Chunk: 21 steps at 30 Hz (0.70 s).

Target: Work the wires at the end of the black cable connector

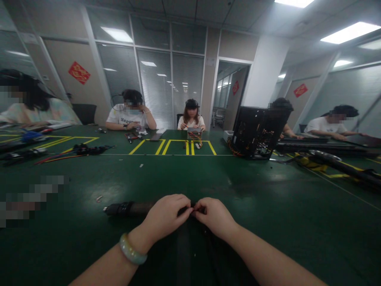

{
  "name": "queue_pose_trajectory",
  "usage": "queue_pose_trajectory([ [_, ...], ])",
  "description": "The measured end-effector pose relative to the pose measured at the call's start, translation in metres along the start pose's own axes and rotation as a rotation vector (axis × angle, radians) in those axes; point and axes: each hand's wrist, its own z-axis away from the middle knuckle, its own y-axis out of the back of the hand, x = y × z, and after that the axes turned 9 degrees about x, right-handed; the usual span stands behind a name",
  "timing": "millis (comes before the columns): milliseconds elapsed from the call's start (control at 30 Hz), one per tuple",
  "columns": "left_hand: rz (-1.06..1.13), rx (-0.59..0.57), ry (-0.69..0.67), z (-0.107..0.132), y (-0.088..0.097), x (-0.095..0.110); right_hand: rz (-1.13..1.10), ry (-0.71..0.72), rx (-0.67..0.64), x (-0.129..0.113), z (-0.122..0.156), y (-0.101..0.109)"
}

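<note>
My left hand (168,214), with a pale green bangle (132,250) at its wrist, reaches in from the lower left. My right hand (216,216) comes from the lower right. Both are closed in a pinch, and their fingertips meet over the table. Whatever lies between the fingertips is too small and too covered to name. Behind and under my left hand lies a dark cylindrical tool (127,209), its narrow metal end pointing left. Its right part is hidden by the hands. A dark strip, perhaps a cable, runs toward me below my right hand.
The green table (253,190) carries yellow tape marks. A black computer case (257,133) stands at back right. Wires (86,150) lie at left, dark tubular parts (342,163) at right. A small scrap (99,198) sits near the tool. Several people work around the far side.
</note>
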Motion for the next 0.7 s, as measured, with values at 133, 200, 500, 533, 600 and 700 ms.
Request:
queue_pose_trajectory([
  [133,-0.019,-0.002,0.014,0.0001,-0.0012,-0.0009,-0.002,-0.003,0.002,0.0004,0.0002,-0.0001],
  [200,-0.03,0.002,0.024,0.0003,-0.0012,-0.0005,-0.001,-0.004,0.005,0.0007,0.0,-0.0002],
  [500,-0.037,-0.014,0.022,0.0009,0.0002,0.0005,-0.02,-0.009,0.015,0.0024,-0.0004,-0.0015],
  [533,-0.038,-0.018,0.023,0.0007,-0.0002,0.0,-0.022,-0.013,0.014,0.002,-0.0005,-0.0014],
  [600,-0.042,-0.026,0.026,0.0005,-0.0012,-0.001,-0.025,-0.02,0.013,0.0007,-0.0008,-0.0008],
  [700,-0.046,-0.029,0.035,0.0005,-0.0026,-0.0017,-0.036,-0.03,0.009,-0.0015,-0.0005,0.0001],
])
